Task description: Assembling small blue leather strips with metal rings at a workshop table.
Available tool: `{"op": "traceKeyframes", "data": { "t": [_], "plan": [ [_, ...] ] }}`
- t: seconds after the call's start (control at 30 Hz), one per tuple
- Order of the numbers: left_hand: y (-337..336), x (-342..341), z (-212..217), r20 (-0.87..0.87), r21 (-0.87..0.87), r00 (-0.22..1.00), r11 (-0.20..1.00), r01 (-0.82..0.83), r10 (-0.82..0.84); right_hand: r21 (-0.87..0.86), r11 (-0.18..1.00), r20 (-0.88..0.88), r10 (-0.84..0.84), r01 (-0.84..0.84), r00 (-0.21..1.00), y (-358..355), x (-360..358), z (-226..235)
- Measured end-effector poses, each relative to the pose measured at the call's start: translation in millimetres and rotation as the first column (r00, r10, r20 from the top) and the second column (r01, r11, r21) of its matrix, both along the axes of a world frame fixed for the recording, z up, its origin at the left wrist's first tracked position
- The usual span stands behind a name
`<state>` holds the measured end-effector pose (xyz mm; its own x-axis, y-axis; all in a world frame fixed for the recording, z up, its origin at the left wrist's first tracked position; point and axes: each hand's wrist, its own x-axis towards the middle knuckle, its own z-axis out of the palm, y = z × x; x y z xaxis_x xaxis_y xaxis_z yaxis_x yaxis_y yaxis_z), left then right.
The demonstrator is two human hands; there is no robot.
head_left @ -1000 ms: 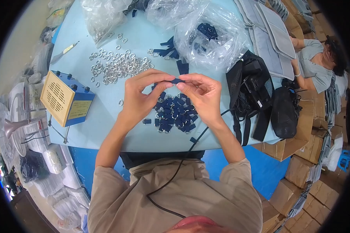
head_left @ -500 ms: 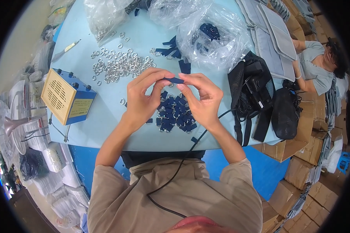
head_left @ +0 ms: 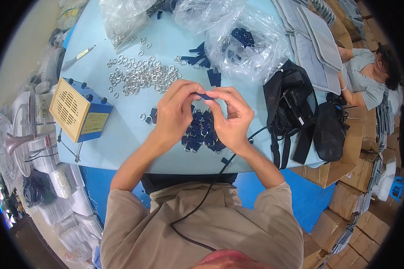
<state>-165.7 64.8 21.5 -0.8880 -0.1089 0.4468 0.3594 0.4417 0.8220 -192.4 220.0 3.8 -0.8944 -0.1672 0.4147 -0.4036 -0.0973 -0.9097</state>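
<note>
Between my two hands a short navy webbing strip [head_left: 205, 96] is pinched, one end in each set of fingertips. My left hand [head_left: 177, 106] is closed on its left end, my right hand [head_left: 231, 114] on its right end. Whether a ring is on the strip is hidden by my fingers. Below my hands lies a pile of navy webbing loops with metal rings [head_left: 203, 132]. Loose silver D-rings [head_left: 143, 75] are heaped beyond my left hand. Cut navy strips [head_left: 214, 78] lie just past my fingertips.
A blue-and-tan box device [head_left: 82, 110] stands at left, near a knife [head_left: 78, 58]. Clear plastic bags [head_left: 251, 49] lie at the back. A black mesh bag [head_left: 289, 98] sits at right, beside grey padded pieces [head_left: 316, 38]. Another person [head_left: 363, 74] is at far right. A black cable [head_left: 202, 201] crosses my front.
My fingertips have drawn closer together, so less of the navy strip shows between them. My left hand has shifted slightly to the right.
</note>
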Motion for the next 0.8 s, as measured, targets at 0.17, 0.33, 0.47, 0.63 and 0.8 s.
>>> {"op": "traceKeyframes", "data": {
  "t": [0.17,0.33,0.47,0.63,0.8],
  "plan": [
    [-3.4,-7.0,-8.8,-0.051,-0.054,0.998,0.998,0.045,-0.048,0.09,0.993,0.019,-0.074,0.072,0.997,-2.0,-0.2,0.1],
    [-3.0,-5.9,-4.6,-0.011,0.014,1.0,1.0,0.002,-0.002,0.173,0.974,-0.179,-0.117,0.149,0.977,-5.8,-5.2,3.1],
    [-6.9,-3.7,-1.6,-0.006,-0.062,0.999,0.998,0.033,-0.033,0.224,0.954,-0.202,-0.153,0.198,0.967,-3.0,-5.2,5.5],
    [-3.6,-4.1,0.7,-0.155,-0.081,0.986,0.996,0.046,-0.059,0.216,0.973,-0.02,-0.079,0.081,0.997,5.0,-10.2,11.2],
    [-17.0,-4.2,0.7,-0.113,-0.029,0.985,0.991,0.129,-0.132,0.188,0.982,0.078,-0.016,0.001,0.997,8.9,-14.3,0.9]
  ]
}}
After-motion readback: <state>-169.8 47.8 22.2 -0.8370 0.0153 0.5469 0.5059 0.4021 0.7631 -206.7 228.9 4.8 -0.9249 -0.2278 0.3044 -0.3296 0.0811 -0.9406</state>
